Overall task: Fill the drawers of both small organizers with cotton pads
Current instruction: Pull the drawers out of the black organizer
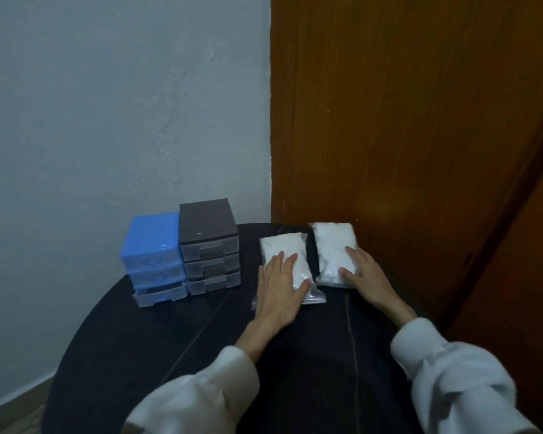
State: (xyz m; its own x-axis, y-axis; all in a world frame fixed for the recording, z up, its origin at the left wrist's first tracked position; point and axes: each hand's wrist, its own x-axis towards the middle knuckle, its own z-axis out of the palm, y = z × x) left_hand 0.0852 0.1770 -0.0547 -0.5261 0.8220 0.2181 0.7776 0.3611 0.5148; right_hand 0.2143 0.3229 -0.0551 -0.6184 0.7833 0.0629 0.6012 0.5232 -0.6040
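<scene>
On the dark round surface (170,339), the blue organizer (152,258) and the grey organizer (209,249) stand side by side at the far left edge, drawers pushed in. Two clear bags of cotton pads lie at the far right edge, beside the wooden door (405,120). The left hand (279,286) rests flat on the left bag (284,255), its grip spread, and the right hand (362,274) lies likewise on the right bag (333,245), fingers straight

Both hands (279,285) (362,274) flat, fingers extended

Round dark table (201,346): blue organizer (152,258), grey organizer (209,249), two cotton pad bags (284,250) (334,245) on top.
</scene>
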